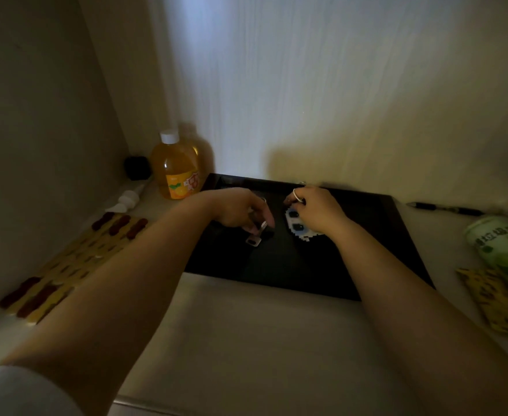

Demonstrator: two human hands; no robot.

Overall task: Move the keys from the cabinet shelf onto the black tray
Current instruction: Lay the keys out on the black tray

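Note:
A black tray (375, 259) lies on the cabinet shelf against the back wall. Over its middle, my left hand (240, 211) grips a small bunch of silver keys (255, 235) whose lowest key touches or nearly touches the tray. My right hand (315, 211) is just to the right, its fingers closed on a metal key ring (297, 196). A white, pale blue and black pixel-style charm (296, 225) hangs from that ring and rests on the tray beneath the hand. The light is dim, and the keys on the right ring are hidden by my hand.
An orange juice bottle (176, 169) stands at the tray's back left corner, with a small black object (137, 168) behind it. A yellow mat with dark red pieces (75, 262) lies left. A pen (445, 208), a green can (502, 250) and a yellow packet (499, 304) lie right.

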